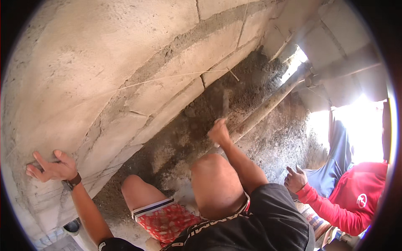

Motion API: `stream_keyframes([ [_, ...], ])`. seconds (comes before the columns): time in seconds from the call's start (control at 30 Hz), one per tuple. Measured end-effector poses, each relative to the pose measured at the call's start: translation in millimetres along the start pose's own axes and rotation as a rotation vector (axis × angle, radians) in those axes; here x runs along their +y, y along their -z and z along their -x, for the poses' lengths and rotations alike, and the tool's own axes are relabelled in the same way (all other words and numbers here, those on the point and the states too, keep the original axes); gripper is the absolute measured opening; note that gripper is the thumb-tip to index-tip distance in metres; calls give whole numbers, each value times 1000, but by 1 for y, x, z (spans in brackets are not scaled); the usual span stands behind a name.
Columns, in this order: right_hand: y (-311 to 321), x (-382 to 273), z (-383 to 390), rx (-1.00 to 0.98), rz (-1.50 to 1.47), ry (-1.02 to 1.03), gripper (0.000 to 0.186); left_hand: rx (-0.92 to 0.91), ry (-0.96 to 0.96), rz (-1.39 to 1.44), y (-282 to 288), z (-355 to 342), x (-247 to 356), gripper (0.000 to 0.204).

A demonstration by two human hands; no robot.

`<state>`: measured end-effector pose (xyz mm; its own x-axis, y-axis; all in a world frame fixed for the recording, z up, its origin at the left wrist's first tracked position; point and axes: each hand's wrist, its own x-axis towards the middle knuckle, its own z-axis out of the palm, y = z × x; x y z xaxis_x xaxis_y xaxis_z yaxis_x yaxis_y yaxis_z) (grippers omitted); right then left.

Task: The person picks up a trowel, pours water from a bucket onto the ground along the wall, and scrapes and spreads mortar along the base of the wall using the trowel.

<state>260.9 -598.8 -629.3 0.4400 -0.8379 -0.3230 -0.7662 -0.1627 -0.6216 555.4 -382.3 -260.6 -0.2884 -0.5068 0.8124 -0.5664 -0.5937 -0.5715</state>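
Observation:
My left hand [53, 168] rests with its fingers spread against the pale block wall [113, 50]; a dark band circles its wrist. My right hand [220, 133] is closed in a fist over the dirt ground, beyond my knees. From it a blurred grey hand tool [226, 102] sticks out away from me, and a pale end of it shows under the fist; its exact kind cannot be made out. A thin string [167, 77] runs along the wall to a nail-like peg [233, 74] near the foot of the blocks.
A long pole [268, 106] slants just right of my right hand. At the right sits another person in a red long-sleeved top [360, 184], one hand [295, 179] raised toward my side. A container [72, 226] stands at lower left. Bright light enters through gaps at the right.

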Motion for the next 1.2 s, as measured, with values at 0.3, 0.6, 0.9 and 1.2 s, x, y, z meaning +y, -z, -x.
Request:
stream_keyframes([
  [0.3,174,-10,74,-456,-60,-200,31,25,-36,-3,-1,-1,2,51],
  [0.6,117,23,-79,398,-606,-404,34,16,-44,1,-1,-2,0,51],
  [0.9,24,23,-64,-63,872,146,15,14,-30,25,-5,0,2,52],
  [1.2,76,38,-70,410,-696,-294,16,-17,-42,24,-4,3,2,53],
])
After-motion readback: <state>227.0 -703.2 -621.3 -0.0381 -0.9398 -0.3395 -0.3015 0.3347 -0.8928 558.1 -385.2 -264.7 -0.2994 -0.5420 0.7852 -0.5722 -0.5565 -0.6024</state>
